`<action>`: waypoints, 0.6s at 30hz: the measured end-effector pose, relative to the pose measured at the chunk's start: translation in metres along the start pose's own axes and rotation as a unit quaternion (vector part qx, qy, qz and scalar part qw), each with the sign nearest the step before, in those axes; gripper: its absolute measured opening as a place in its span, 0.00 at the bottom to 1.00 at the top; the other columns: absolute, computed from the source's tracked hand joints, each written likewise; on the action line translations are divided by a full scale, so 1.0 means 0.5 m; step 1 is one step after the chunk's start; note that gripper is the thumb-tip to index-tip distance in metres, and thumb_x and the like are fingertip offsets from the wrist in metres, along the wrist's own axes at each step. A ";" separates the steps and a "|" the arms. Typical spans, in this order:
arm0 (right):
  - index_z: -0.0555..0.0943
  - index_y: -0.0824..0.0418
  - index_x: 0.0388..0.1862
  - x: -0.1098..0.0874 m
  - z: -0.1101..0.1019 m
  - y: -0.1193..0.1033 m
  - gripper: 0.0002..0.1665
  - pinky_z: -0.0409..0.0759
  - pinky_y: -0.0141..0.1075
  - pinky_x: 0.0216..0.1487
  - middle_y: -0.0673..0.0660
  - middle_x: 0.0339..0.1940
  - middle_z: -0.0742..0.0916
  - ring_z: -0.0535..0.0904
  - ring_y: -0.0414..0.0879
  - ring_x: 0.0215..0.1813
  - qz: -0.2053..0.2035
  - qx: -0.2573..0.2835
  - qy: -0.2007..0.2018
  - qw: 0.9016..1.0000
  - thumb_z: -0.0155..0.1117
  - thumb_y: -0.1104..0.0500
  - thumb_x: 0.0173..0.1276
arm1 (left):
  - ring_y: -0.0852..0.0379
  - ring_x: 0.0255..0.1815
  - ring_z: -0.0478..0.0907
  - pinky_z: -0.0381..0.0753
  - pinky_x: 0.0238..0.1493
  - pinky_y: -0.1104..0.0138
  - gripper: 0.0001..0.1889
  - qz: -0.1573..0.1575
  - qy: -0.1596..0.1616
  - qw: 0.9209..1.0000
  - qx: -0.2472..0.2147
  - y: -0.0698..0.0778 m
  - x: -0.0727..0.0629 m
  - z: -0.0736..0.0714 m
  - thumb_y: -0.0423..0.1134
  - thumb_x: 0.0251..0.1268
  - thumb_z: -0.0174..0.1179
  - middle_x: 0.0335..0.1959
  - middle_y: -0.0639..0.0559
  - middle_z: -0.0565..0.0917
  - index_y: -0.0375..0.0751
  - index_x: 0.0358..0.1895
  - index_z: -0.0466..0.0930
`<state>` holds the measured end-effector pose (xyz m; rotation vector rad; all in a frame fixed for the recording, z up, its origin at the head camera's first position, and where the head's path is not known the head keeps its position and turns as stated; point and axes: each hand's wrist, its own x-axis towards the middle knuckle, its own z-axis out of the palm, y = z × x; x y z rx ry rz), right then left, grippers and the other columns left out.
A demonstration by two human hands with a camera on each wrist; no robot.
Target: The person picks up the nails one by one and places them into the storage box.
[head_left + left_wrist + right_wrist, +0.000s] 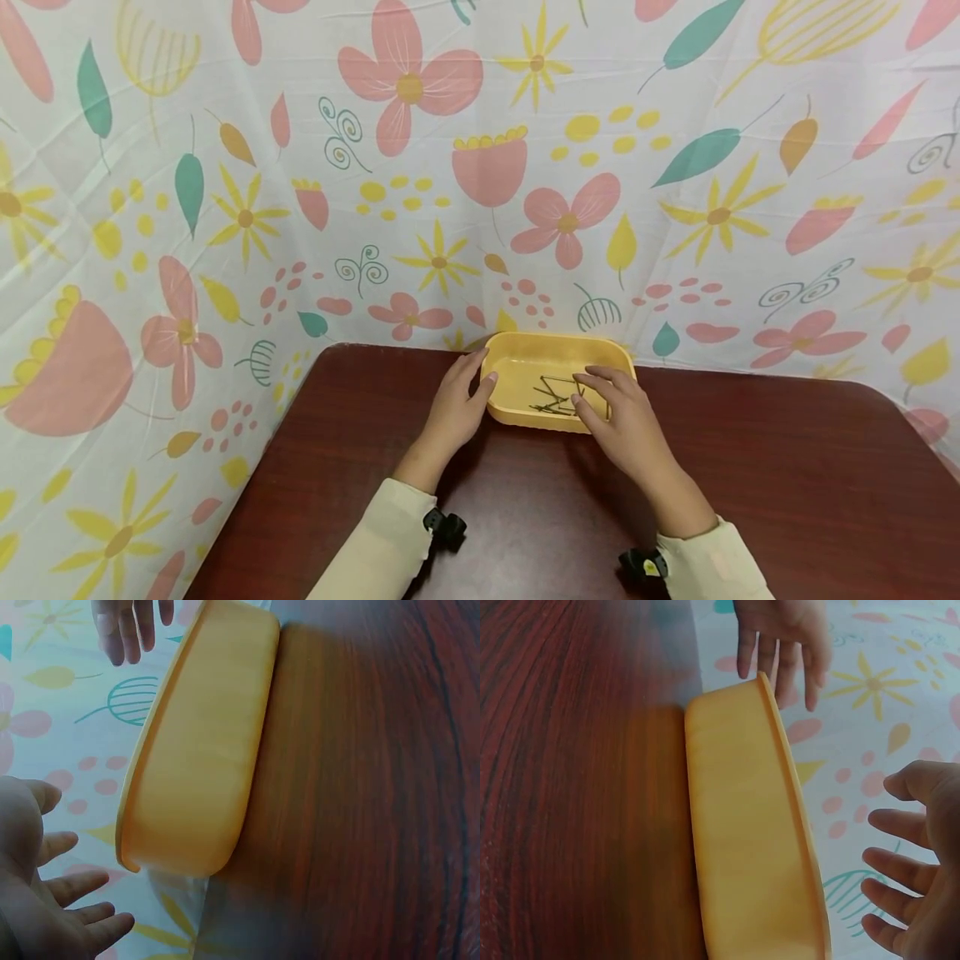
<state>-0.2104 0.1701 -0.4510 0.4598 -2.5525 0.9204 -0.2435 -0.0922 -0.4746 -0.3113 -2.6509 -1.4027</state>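
A yellow plastic tray (517, 379) stands at the back of the table. Thin, dark, brass-coloured stick-like pieces (555, 407) lie loosely across one another in its right half; their exact kind is too small to tell. My left hand (453, 404) is by the tray's left end, thumb and fingers spread. Over the right end hovers my right hand (626, 421), its fingers partly covering the pieces. In the left wrist view the fingers of the left hand (49, 892) are apart from the tray wall (199, 750). The right wrist view shows the right hand (926, 862) likewise loose, holding nothing.
The dark reddish-brown table (510, 517) extends in front of the tray and to both sides. Behind it and at the left hangs a white cloth (465, 242) printed with flowers and leaves. Black wrist straps with cameras (447, 530) sit at both cuffs.
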 end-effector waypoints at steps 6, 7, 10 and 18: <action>0.81 0.62 0.65 0.001 -0.003 0.001 0.25 0.66 0.67 0.67 0.66 0.67 0.79 0.72 0.66 0.69 0.008 -0.009 -0.021 1.000 0.65 0.53 0.73 | 0.43 0.84 0.47 0.58 0.77 0.41 0.31 0.028 -0.011 0.999 0.035 0.021 -0.007 -0.004 0.56 0.77 0.52 0.80 0.46 0.61 0.55 0.79 0.62; 0.80 0.63 0.66 0.002 -0.003 0.001 0.26 0.65 0.67 0.68 0.66 0.67 0.78 0.71 0.66 0.69 0.007 -0.011 -0.027 1.000 0.65 0.52 0.73 | 0.43 0.85 0.46 0.59 0.77 0.40 0.32 0.034 -0.015 0.998 0.042 0.026 -0.009 -0.005 0.56 0.77 0.53 0.81 0.46 0.60 0.54 0.79 0.61; 0.78 0.63 0.68 0.002 -0.006 0.002 0.28 0.63 0.68 0.68 0.67 0.70 0.76 0.69 0.67 0.71 0.006 -0.019 -0.044 0.999 0.63 0.51 0.74 | 0.43 0.85 0.43 0.57 0.77 0.38 0.33 0.050 -0.022 0.997 0.058 0.038 -0.014 -0.006 0.56 0.76 0.53 0.82 0.46 0.57 0.54 0.80 0.59; 0.73 0.61 0.72 0.003 -0.009 0.006 0.35 0.54 0.68 0.72 0.69 0.73 0.72 0.63 0.66 0.76 0.009 -0.047 -0.059 0.997 0.65 0.47 0.72 | 0.43 0.86 0.39 0.38 0.77 0.32 0.37 0.068 -0.011 0.989 0.129 0.050 -0.015 -0.007 0.65 0.75 0.49 0.83 0.49 0.55 0.62 0.82 0.52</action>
